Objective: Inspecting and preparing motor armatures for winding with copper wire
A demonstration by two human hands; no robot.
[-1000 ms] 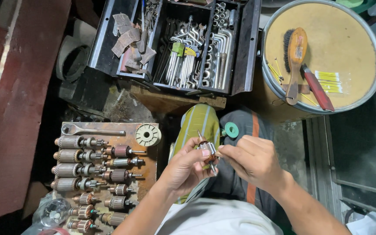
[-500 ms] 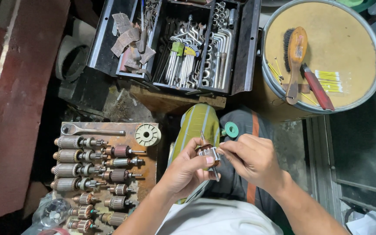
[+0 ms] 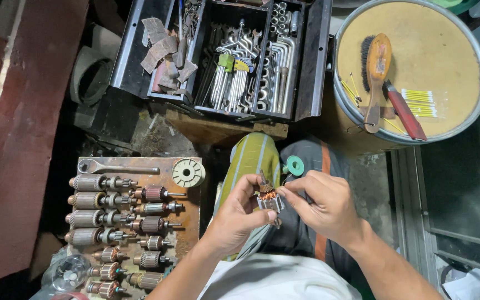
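You hold the small copper-wound motor armature (image 3: 269, 198) between both hands, its shaft running 11 to 5 o'clock; your left hand (image 3: 240, 214) grips it, your right hand (image 3: 322, 206) pinches its windings.

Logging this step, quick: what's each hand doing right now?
Left hand: closed around a small motor armature.
Right hand: fingertips pinched at the armature's copper winding.
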